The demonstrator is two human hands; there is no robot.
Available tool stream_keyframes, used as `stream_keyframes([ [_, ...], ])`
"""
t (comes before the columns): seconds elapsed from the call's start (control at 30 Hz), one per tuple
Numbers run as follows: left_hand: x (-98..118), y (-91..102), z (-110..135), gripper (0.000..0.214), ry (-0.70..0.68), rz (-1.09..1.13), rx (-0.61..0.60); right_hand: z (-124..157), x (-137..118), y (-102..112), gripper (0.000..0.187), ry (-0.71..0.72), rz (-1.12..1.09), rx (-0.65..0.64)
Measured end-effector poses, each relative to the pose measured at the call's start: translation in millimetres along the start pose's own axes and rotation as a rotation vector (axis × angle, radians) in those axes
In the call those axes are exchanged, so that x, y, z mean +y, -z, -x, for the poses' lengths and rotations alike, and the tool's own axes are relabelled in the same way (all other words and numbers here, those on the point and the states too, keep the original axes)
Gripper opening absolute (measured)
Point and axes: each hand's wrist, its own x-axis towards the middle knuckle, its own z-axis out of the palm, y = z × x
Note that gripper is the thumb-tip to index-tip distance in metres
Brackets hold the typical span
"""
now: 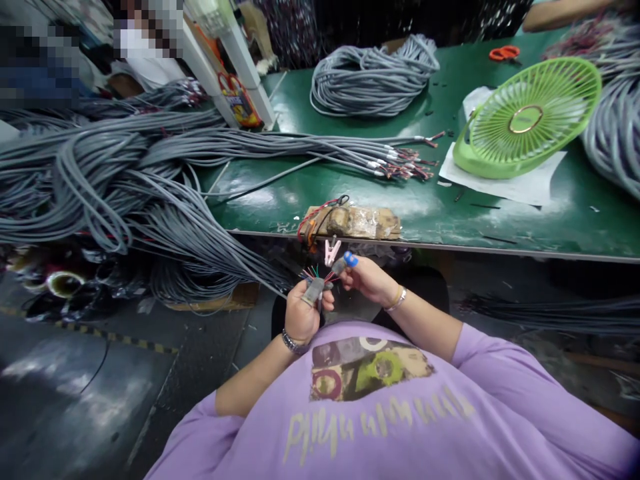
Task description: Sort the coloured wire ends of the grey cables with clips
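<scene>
My left hand (303,313) is closed around the end of a grey cable, low in front of the table edge. Thin coloured wires (314,272), green and red among them, fan out above its fingers. A greyish covering wraps the left thumb. Beside it, my right hand (373,280) pinches red wires between fingertips, and one finger wears a blue cover (351,259). Just above the hands, a pale pink clip (331,253) stands at the table edge by a taped wooden block (367,221). Red and black leads (327,203) run over this block.
Grey cable bundles (100,173) cover the left of the green table (280,193), some hanging over its edge. Stripped cable ends (405,165) lie mid-table. Behind are a coiled cable (370,77), orange-handled scissors (504,53) and a green fan (530,120). Another person's arm (575,13) shows top right.
</scene>
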Motion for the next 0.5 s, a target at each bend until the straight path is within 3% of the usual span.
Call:
stream_keyframes([
  [0.13,4,-4.2,-1,0.026,-0.007,-0.013,-0.050,-19,-5,-2,0.052,-0.104,-0.048,0.068],
  [0.3,9,-11.7,-3,0.027,-0.007,-0.023,-0.037,-28,-7,-15,0.051,-0.008,-0.131,-0.001],
  [0.5,8,-14.2,-3,0.029,0.003,-0.058,-0.042,-30,-6,-24,0.049,0.027,-0.248,0.086],
])
